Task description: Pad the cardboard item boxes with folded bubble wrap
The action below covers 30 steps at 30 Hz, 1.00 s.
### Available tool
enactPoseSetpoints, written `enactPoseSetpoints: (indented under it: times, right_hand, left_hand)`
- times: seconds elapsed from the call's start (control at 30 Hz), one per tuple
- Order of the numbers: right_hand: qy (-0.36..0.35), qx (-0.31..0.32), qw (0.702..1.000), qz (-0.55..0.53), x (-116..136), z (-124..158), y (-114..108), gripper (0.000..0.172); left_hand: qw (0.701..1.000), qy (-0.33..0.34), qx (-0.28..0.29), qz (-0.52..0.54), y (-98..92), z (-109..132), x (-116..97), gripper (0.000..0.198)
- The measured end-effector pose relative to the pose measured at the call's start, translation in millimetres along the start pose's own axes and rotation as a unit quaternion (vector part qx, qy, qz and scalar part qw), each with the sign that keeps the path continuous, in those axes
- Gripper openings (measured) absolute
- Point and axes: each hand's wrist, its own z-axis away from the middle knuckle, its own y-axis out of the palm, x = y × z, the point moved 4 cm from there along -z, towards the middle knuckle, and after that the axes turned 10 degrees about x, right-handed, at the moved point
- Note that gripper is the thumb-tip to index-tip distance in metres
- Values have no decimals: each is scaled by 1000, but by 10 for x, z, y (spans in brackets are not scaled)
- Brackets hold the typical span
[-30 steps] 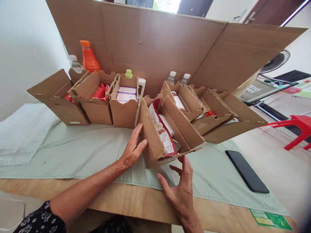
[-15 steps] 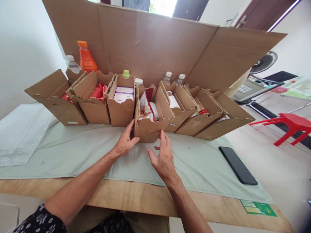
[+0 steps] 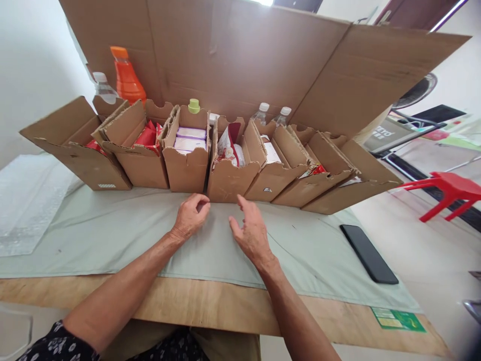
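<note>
Here, seven cardboard boxes (image 3: 227, 184), left hand (image 3: 189, 216) curled (can't tell if fingertips meet), right hand (image 3: 253, 231) with fingers apart

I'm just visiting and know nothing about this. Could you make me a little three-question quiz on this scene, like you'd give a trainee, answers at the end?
1. Multiple choice: which is nearest to the left hand and right hand?
(a) the red stool
(b) the middle cardboard box
(c) the orange-capped bottle

2. True or false: the black phone lies on the pale green cloth, apart from both hands.

3. Fill in: the cap showing just behind the box of white packets is ____ in colour.

Key: 1. b; 2. true; 3. yellow-green.
</note>
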Motion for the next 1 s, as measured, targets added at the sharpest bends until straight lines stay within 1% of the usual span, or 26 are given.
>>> enactPoseSetpoints:
  times: [0.07,0.13,0.27,0.33,0.4,0.43,0.5,0.57,0.6,0.63,0.7,0.73,0.77,0.8,0.87,0.9,0.93,1.0]
  right_hand:
    - [-5,48,999,7,40,-46,59,66]
    - [6,69,998,4,35,-137,90,68]
    - [17,70,997,-9,-63,-274,85,71]
    - [13,69,997,-15,-89,-273,76,71]
    - [5,64,998,-20,-44,-256,56,66]
    - [-3,58,998,-23,17,-256,34,63]
    - [-28,33,999,-31,221,-302,-40,57]
    - [-58,10,997,-46,509,-438,-135,55]
    - [-69,10,996,-52,664,-545,-175,57]
    - [-74,21,996,-52,815,-674,-203,61]
    - [-58,69,996,-22,1071,-967,-219,72]
    - [-45,92,995,8,1169,-1110,-216,74]
    - [-33,105,993,43,1249,-1235,-215,71]
    - [-26,110,991,75,1312,-1333,-217,63]
    - [-31,100,988,117,1400,-1422,-224,37]
    - [-39,93,987,125,1427,-1403,-227,27]
    - [-47,88,987,127,1442,-1340,-229,22]
    - [-59,90,986,124,1442,-1088,-237,18]
  left_hand:
    - [999,18,31,2,59,14,-31,29]
    - [998,26,59,4,104,6,-42,42]
    - [994,29,105,10,131,-22,-19,52]
    - [994,28,108,10,125,-25,-2,53]
    - [995,26,101,6,117,-17,7,54]
    - [995,25,99,4,118,-11,6,55]
    - [994,30,104,2,134,0,-10,55]
    - [992,41,118,0,163,-1,-39,53]
    - [991,46,122,-3,174,-7,-53,52]
    - [991,48,124,-6,178,-14,-65,51]
    - [992,44,121,-16,151,-16,-84,48]
    - [992,40,119,-21,114,0,-94,45]
    - [992,37,116,-26,60,33,-108,42]
    - [993,35,112,-31,-14,88,-127,39]
    - [994,31,96,-38,-211,267,-176,35]
    - [995,27,85,-41,-323,386,-204,33]
    - [997,20,70,-42,-440,518,-228,32]
    - [999,-6,24,-39,-668,796,-259,31]
